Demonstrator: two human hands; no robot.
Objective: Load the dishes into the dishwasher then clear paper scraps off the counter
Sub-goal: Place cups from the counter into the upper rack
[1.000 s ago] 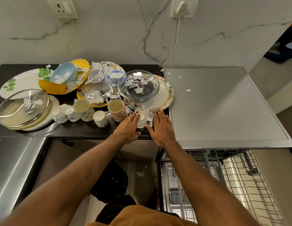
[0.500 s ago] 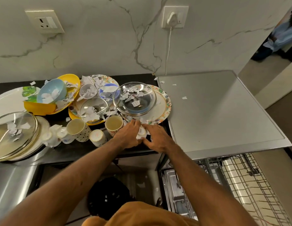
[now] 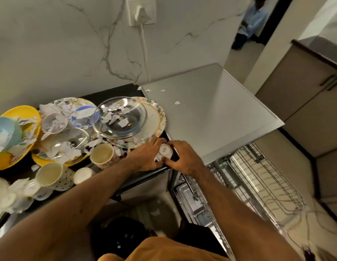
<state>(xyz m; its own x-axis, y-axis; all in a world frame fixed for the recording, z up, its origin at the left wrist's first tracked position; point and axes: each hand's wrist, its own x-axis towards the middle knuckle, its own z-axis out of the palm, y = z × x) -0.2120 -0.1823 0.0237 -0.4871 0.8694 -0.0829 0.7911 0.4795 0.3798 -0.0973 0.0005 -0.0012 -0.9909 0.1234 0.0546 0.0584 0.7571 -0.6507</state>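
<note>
Head view is showing a mug point(image 3: 101, 155) standing left of the left hand point(image 3: 145, 157), which is pinching a small white cup point(image 3: 165, 150) together with the right hand point(image 3: 184, 159), between them, base tipped up. Holding it inverted and carrying it steadily toward the rack point(image 3: 258, 185), below-right of the right hand, is looking wisest.

Printed in dark letters on the upturned base of the small white ceramic cup point(image 3: 165, 150): seemingly "SISTA", set at a slant. Faint orange mark on the base of the small cream cup point(image 3: 82, 174) and grey print on the small white overturned cup point(image 3: 31, 188), both too blurred to read.
</note>
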